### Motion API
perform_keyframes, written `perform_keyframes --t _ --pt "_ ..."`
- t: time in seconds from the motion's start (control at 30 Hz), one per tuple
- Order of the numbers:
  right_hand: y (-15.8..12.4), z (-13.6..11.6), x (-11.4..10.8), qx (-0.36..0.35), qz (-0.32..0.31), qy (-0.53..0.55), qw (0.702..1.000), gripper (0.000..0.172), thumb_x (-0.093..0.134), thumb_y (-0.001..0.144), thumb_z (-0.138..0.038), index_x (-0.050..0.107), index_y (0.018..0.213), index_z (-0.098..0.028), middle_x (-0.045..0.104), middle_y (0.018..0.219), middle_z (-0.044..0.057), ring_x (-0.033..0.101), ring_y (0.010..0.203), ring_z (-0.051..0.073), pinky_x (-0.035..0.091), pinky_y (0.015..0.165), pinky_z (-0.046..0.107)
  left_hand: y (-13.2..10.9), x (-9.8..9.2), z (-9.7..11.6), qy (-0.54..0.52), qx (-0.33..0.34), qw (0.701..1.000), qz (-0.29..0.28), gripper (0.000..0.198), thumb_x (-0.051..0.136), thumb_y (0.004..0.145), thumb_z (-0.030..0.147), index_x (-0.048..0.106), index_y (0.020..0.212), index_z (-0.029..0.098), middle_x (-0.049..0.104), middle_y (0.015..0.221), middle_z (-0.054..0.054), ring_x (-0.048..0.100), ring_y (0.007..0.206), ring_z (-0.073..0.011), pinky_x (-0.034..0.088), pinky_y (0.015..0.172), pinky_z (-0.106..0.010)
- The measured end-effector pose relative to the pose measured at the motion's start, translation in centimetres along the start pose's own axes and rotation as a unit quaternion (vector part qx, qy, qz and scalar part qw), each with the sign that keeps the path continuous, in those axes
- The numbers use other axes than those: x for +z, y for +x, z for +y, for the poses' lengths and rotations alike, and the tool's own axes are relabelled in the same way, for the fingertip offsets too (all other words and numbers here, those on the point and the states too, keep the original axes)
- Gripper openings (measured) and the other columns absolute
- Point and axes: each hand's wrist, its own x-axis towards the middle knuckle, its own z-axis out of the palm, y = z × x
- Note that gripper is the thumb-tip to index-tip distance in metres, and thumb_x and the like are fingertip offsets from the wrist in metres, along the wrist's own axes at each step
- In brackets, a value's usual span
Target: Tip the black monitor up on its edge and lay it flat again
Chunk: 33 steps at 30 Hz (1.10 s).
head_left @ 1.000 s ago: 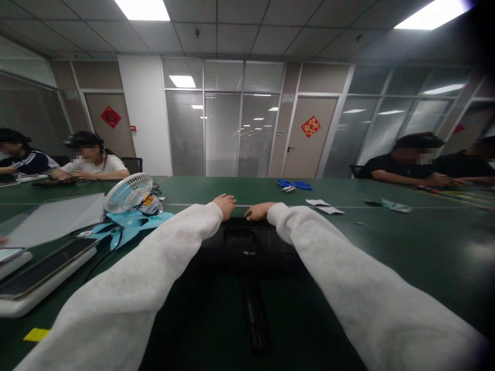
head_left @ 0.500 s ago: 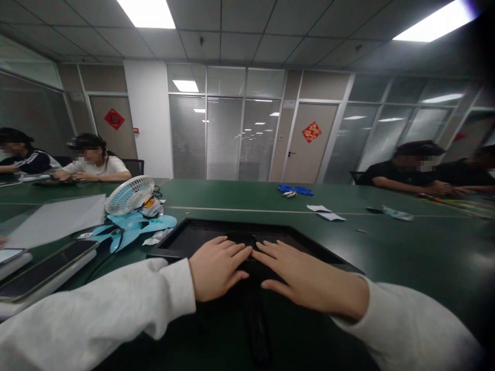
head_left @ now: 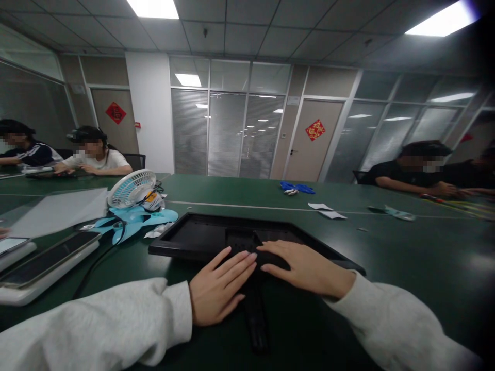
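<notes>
A black flat panel with a raised rim (head_left: pixel 197 232) lies on the green table (head_left: pixel 216 190), and a dark stand-like bar (head_left: pixel 256 319) extends from its near edge toward me. My left hand (head_left: pixel 220 286) rests at the near edge where the bar joins, its fingers stretched out and palm down. Beside it, my right hand (head_left: pixel 297 265) lies over the dark rounded part at the joint, fingers extended. The fingertips of both hands nearly meet. Neither hand is wrapped round anything.
Left of the panel are a white fan (head_left: pixel 133 189), light blue fan blades (head_left: pixel 135 221), a cable and a dark-screened device (head_left: pixel 50 255). Farther back lie blue gloves (head_left: pixel 297 188) and white papers (head_left: pixel 327 210). Several people sit at the far sides.
My left hand has moved down toward me, off the panel's inner face. My right hand has shifted slightly, uncovering the dark rounded part beneath it. The camera view has tilted a little.
</notes>
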Motion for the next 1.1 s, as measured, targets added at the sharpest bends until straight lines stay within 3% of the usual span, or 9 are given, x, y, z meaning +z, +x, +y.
perform_keyframes --t 0.5,0.83,1.1 --pt "-2.4 -1.1 2.7 0.043 0.035 -0.013 0.998 0.069 0.04 0.088 -0.071 0.057 0.136 -0.024 0.054 0.142 0.006 0.055 0.126 0.027 0.041 0.109 0.044 -1.5 0.1 1.2 0.004 0.042 0.999 0.022 0.058 0.038 0.099 0.023 0.025 0.154 0.01 0.018 0.162 -0.005 0.007 0.151 -0.0168 -0.005 0.122 -0.036" --pt "-2.6 -1.3 2.4 0.038 0.039 -0.027 0.998 0.066 0.04 0.087 -0.072 0.063 0.13 -0.027 0.061 0.133 0.004 0.061 0.116 0.029 0.044 0.105 0.045 -1.7 0.3 2.3 -0.033 0.024 0.999 0.021 0.063 0.039 0.094 0.016 0.024 0.155 0.01 0.023 0.161 -0.007 0.012 0.15 -0.0199 0.002 0.124 -0.041" --pt "-2.6 0.6 1.9 0.066 0.011 -0.029 0.997 0.07 0.037 0.086 -0.076 0.063 0.13 -0.029 0.063 0.132 0.003 0.062 0.113 0.03 0.042 0.105 0.046 -1.4 0.5 2.5 -0.076 0.002 0.997 -0.007 0.068 0.043 0.091 0.015 0.022 0.155 0.013 0.022 0.161 -0.005 0.016 0.15 -0.021 0.009 0.123 -0.044"
